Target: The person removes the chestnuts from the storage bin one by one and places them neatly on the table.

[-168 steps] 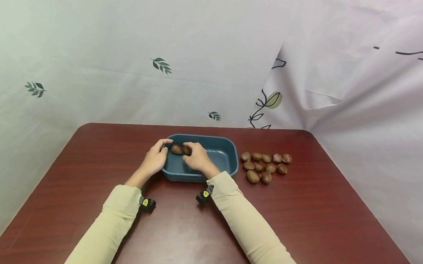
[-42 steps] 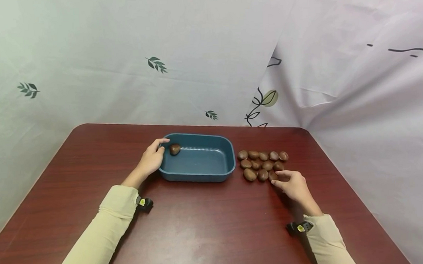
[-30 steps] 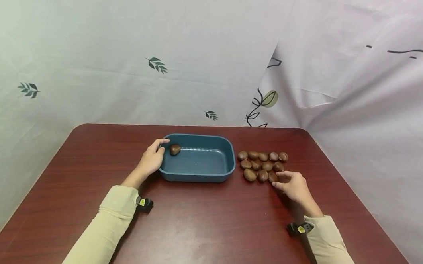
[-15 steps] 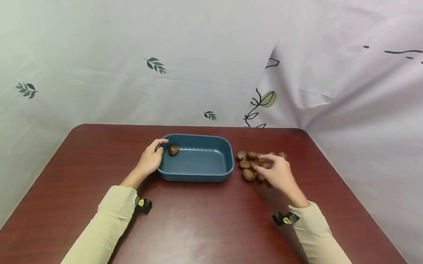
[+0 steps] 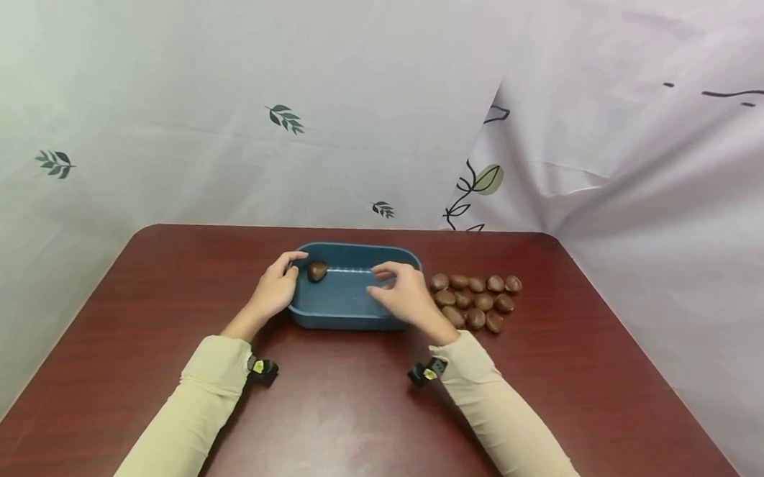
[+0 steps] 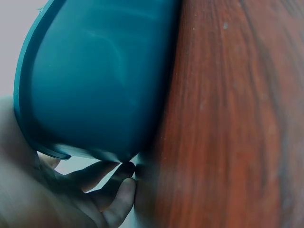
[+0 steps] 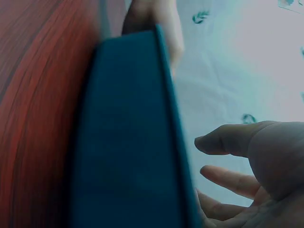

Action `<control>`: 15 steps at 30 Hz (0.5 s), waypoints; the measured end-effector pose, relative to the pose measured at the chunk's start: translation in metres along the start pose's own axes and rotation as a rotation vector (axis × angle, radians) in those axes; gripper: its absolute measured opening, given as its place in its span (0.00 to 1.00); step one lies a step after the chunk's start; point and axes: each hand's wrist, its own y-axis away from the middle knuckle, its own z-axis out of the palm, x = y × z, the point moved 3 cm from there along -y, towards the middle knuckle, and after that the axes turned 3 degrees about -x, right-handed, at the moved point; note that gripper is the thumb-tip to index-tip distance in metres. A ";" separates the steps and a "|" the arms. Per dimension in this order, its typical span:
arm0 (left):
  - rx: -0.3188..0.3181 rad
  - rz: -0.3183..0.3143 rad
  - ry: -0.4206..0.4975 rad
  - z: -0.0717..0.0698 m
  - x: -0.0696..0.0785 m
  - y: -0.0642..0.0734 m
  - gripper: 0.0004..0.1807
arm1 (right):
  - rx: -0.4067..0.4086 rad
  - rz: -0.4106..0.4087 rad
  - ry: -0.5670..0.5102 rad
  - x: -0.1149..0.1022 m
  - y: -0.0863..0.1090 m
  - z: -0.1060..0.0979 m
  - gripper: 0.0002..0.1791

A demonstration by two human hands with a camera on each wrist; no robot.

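Note:
A dark blue rectangular box [image 5: 336, 304] stands near the table's far edge, with one brown chestnut [image 5: 317, 271] lying in its back left corner. My left hand [image 5: 276, 286] holds the box's left end. In the left wrist view its thumb side lies at the rim and its fingers bend behind the wall. Above the box's right part hovers my right hand [image 5: 406, 295], thumb and fingers apart. The right wrist view shows nothing between those fingers [image 7: 230, 180]. Several chestnuts [image 5: 483, 301] lie in rough rows on the table, right of the box; the right hand and wrist adjoin them in view.
The reddish-brown wooden table [image 5: 340, 428] has rounded far corners. Pale cloth [image 5: 375, 109] with leaf prints hangs right behind it and along the sides. A small black wrist device [image 5: 426, 371] sits under each forearm.
Two chestnuts were in the box; now one is. My right hand set a chestnut at the front right of the rows, let go, and moved left over the box. The left hand stayed.

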 end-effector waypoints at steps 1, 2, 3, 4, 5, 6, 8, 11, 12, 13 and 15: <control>0.001 0.000 -0.004 0.000 0.000 0.000 0.23 | -0.014 0.006 0.001 -0.002 -0.004 0.006 0.20; 0.000 -0.002 -0.006 0.001 0.000 0.000 0.23 | -0.029 0.012 0.000 -0.004 -0.008 0.012 0.21; -0.002 -0.002 -0.005 0.001 0.000 0.000 0.23 | -0.040 0.015 -0.002 -0.006 -0.012 0.018 0.21; -0.004 -0.002 -0.005 0.001 0.000 -0.001 0.23 | -0.049 0.022 -0.001 -0.007 -0.016 0.024 0.22; -0.006 -0.001 -0.006 0.002 0.000 -0.001 0.23 | -0.060 0.029 -0.004 -0.009 -0.019 0.029 0.22; -0.007 -0.001 -0.006 0.002 0.000 -0.001 0.23 | -0.066 0.034 -0.006 -0.011 -0.023 0.034 0.22; -0.008 -0.002 -0.001 0.001 0.000 -0.001 0.23 | -0.075 0.038 -0.008 -0.015 -0.030 0.043 0.23; -0.004 -0.004 -0.002 0.000 0.001 -0.001 0.23 | -0.086 0.045 -0.003 -0.023 -0.040 0.056 0.23; -0.005 -0.005 -0.002 0.000 0.001 -0.001 0.23 | -0.090 0.049 -0.004 -0.025 -0.043 0.059 0.23; -0.006 -0.007 -0.003 -0.001 0.001 0.000 0.23 | -0.099 0.056 -0.008 -0.027 -0.046 0.063 0.24; -0.009 -0.005 -0.009 -0.001 0.001 0.000 0.23 | -0.117 0.079 0.003 -0.029 -0.051 0.071 0.24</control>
